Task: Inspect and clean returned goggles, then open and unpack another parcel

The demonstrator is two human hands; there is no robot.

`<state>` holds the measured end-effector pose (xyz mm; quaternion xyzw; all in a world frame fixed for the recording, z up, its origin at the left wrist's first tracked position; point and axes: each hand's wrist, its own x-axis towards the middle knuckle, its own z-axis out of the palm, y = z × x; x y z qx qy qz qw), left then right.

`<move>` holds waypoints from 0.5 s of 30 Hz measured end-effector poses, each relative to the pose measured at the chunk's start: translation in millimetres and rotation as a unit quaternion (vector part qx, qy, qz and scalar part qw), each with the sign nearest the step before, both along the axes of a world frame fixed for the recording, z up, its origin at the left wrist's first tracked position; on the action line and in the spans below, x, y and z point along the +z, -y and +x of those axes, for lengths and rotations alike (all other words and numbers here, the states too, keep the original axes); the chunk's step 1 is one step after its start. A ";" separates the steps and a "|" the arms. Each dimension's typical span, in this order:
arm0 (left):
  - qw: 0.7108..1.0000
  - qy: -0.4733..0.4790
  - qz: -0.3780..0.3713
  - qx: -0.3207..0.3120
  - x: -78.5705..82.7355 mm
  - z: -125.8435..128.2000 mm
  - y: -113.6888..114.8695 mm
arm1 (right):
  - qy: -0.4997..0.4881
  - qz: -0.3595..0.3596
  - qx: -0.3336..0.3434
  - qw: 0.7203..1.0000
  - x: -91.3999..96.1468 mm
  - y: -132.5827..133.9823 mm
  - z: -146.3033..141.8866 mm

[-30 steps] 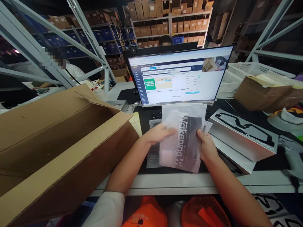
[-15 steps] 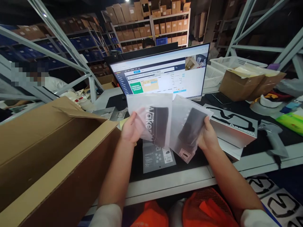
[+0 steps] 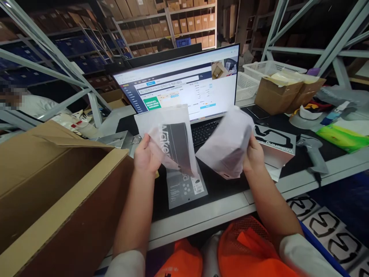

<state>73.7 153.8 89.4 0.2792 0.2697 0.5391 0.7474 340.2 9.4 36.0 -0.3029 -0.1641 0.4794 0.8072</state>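
My left hand (image 3: pixel 146 155) grips a frosted plastic pouch (image 3: pixel 170 138) with white lettering and a dark item inside, held up in front of the monitor (image 3: pixel 178 86). My right hand (image 3: pixel 253 153) holds a second frosted pouch (image 3: pixel 227 144), tilted and blurred, above the keyboard (image 3: pixel 205 130). The two pouches are apart. A third pouch (image 3: pixel 184 188) with a barcode label lies flat on the black desk mat below my left hand.
A large open cardboard box (image 3: pixel 57 192) stands at my left. At the right are a silver printed box (image 3: pixel 273 144), a grey barcode scanner (image 3: pixel 313 152), brown cartons (image 3: pixel 276 96), a white basket (image 3: pixel 259 71) and tape rolls. Another person sits at far left behind metal racking.
The stack I held together has split into one pouch per hand, and they have drawn further apart. The right pouch has tilted. The view has swung to the right.
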 end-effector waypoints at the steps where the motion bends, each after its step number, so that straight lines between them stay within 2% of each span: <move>1: 1.000 0.003 -0.005 0.003 0.3 -0.4 -0.9 | 0.013 0.015 0.005 1.000 -0.2 -0.7 0.4; 5: 0.998 0.002 -0.059 -0.020 -0.5 2.4 -0.1 | 0.040 0.079 0.086 0.992 0.4 -9.9 -4.0; 9: 0.987 -0.015 -0.116 -0.111 -7.3 12.1 8.0 | 0.022 0.133 0.162 0.978 4.3 -28.7 -22.9; 12: 0.974 -0.023 -0.133 -0.183 -14.4 18.0 16.4 | -0.007 0.156 0.150 0.976 11.0 -43.8 -40.1; 15: 0.971 0.006 -0.078 -0.227 -20.0 19.4 23.9 | -0.015 0.191 0.147 0.970 21.2 -56.2 -50.2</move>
